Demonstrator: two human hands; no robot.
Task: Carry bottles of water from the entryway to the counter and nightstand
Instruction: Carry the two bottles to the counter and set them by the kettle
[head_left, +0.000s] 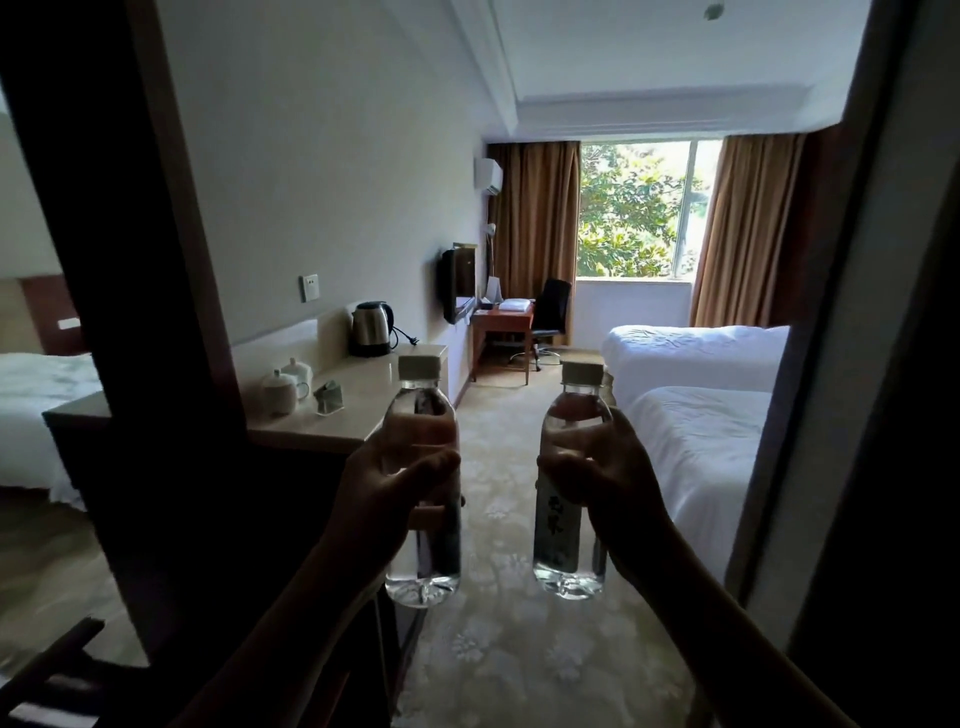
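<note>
I hold two clear water bottles upright in front of me, each with a pale cap. My left hand (395, 483) is wrapped around the middle of the left bottle (423, 551). My right hand (602, 467) grips the right bottle (569, 540), which carries a label with dark characters. Just beyond and to the left of the left bottle lies the pale stone counter (358, 395). No nightstand shows in this view.
On the counter stand an electric kettle (371, 328), two white lidded cups (285, 384) and a small card holder (328, 397). Two white beds (696, 431) fill the right side. A desk and chair (550, 312) sit by the window. Dark door frames flank both sides; patterned carpet runs ahead.
</note>
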